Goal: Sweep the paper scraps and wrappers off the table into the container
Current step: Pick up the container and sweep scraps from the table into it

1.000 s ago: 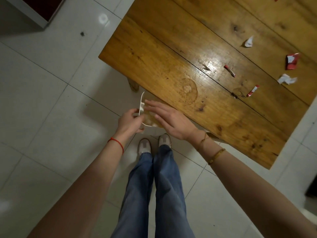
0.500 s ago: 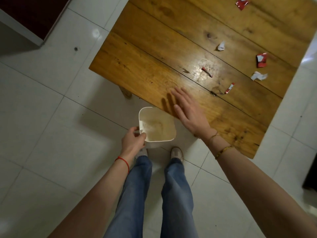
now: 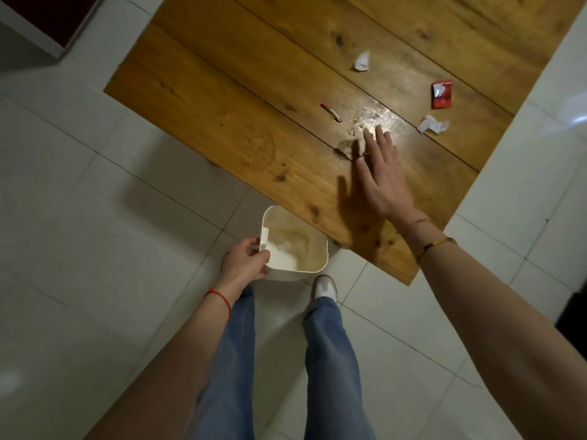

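Note:
My left hand (image 3: 246, 263) grips the near-left rim of a white square container (image 3: 313, 265), held upright just below the wooden table's (image 3: 222, 100) near edge. My right hand (image 3: 382, 176) lies flat and open over the table, fingers spread, with a small red scrap (image 3: 364, 154) peeking out under the fingers. Past it lie a thin red wrapper strip (image 3: 331, 112), a white paper scrap (image 3: 362, 61), a red wrapper (image 3: 441, 93) and a crumpled white scrap (image 3: 433, 124).
White tiled floor (image 3: 79, 217) surrounds the table. My legs in blue jeans and a white shoe (image 3: 325, 286) stand below the container. A dark-fronted cabinet (image 3: 54, 17) sits at the top left.
My right hand has moved from beside the container out across the table to the scraps. The container has turned upright in my left hand and sits below the table edge.

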Available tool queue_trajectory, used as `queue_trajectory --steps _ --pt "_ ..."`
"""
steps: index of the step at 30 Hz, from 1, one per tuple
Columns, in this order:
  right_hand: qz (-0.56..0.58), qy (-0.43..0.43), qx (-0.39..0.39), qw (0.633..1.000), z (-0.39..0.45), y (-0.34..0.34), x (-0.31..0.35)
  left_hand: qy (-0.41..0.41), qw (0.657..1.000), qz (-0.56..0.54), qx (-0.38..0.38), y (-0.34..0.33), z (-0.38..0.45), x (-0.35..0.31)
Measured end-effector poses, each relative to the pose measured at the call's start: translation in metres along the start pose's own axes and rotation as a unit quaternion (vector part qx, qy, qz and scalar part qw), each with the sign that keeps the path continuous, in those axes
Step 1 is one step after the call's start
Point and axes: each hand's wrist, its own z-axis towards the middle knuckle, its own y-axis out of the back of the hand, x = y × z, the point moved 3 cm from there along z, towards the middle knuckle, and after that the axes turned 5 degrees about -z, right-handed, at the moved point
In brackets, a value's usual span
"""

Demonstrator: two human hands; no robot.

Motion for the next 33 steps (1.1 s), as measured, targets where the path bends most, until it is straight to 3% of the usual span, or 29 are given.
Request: queue_trajectory --steps 9,15,24,29,33 --pt "-0.051 0.036 0.018 0.998 0.010 -0.011 -0.016 0.013 0.999 -0.047 -0.012 -0.042 0.006 0.007" --pt "-0.067 0.122 0.044 0.989 -0.003 -0.020 -0.015 0.014 0.999 -0.044 -0.012 -0.041 0.008 0.007" --pt "-0.076 0.341 0.183 0.919 -0.073 -0.065 0.040 0.008 0.998 -0.062 -0.016 -0.031 0.002 0.009" --pt "-0.050 0.413 0.210 0.885 -0.099 -0.068 0.056 -0.004 0.997 -0.066 -0.027 -0.022 0.004 0.005" --pt "-0.004 0.294 0.116 0.949 -0.069 -0.047 0.057 0.000 0.998 -0.047 -0.034 -0.016 0.009 0.001"
